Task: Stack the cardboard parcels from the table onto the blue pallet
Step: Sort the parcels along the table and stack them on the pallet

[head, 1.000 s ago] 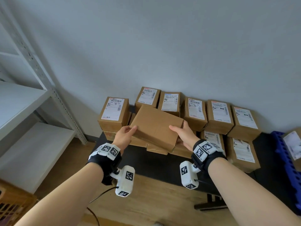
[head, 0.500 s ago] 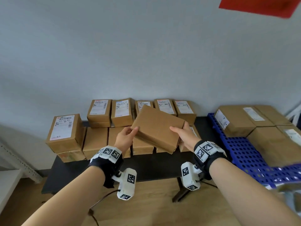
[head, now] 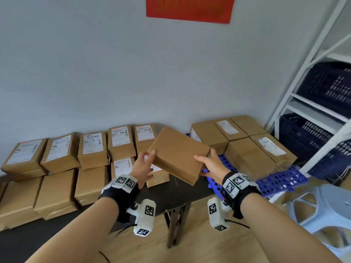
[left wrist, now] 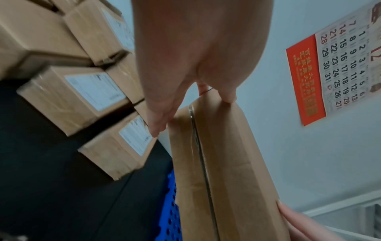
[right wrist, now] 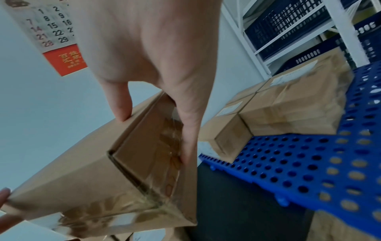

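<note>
I hold a plain cardboard parcel (head: 178,154) tilted in the air between both hands, above the gap between the black table (head: 165,198) and the blue pallet (head: 281,182). My left hand (head: 144,164) grips its left end, thumb on top and fingers beneath (left wrist: 160,119). My right hand (head: 210,164) grips its right end, thumb on the top face (right wrist: 121,106), fingers along the taped end. Several labelled parcels (head: 93,149) stay stacked on the table. Several parcels (head: 247,154) lie on the pallet at the right.
White metal shelving (head: 311,59) with dark blue crates (head: 326,86) stands at the far right. A pale plastic stool (head: 322,207) sits at the lower right, beside the pallet. A red calendar (head: 190,8) hangs on the grey wall. The floor is light wood.
The view has swung right with the held parcel; the pallet, its parcels and the right shelving have come into view, while the table's parcels have slid left. Both hands keep the same grip.
</note>
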A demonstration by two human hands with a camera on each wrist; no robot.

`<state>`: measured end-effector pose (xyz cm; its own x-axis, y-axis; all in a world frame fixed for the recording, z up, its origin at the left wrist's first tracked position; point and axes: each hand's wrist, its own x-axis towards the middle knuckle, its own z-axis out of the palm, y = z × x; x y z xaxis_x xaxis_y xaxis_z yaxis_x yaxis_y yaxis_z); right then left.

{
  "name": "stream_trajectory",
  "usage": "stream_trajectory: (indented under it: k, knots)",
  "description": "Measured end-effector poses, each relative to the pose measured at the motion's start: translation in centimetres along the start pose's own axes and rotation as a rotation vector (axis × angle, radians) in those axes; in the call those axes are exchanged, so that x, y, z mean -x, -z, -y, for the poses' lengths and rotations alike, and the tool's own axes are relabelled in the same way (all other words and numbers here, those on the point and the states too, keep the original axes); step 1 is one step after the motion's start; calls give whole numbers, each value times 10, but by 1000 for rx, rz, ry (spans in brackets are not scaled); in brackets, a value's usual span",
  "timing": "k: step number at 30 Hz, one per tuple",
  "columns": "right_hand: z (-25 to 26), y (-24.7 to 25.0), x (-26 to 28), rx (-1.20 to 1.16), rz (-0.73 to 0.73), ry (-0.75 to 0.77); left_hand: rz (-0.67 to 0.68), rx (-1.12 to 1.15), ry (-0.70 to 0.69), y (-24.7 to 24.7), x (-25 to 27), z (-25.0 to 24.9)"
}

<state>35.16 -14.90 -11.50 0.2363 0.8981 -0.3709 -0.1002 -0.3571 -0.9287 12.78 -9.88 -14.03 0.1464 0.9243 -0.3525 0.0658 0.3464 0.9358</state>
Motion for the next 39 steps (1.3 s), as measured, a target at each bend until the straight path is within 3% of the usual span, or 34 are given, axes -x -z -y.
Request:
stream_trajectory:
  k: [7,15,23,32,36,39]
  knots:
    - [-6,114,-22,-1,42,-42,-18,148,49,-116,-4,-3]
    - [-12,175,-33,-28,48,-98,-19,237,98,-195,-6,-3]
    - [-12,191,-49,-14,64,-120,31,255,96,-216,-31,-5]
    - [-2,197,-75,209,24,-81,75,248,140,-221,-57,-9]
    - [2,201,-83,447,-4,33,77,176,175,-215,-70,-9]
    - [3,200,-86,570,79,123,88,105,267,-214,-74,-1]
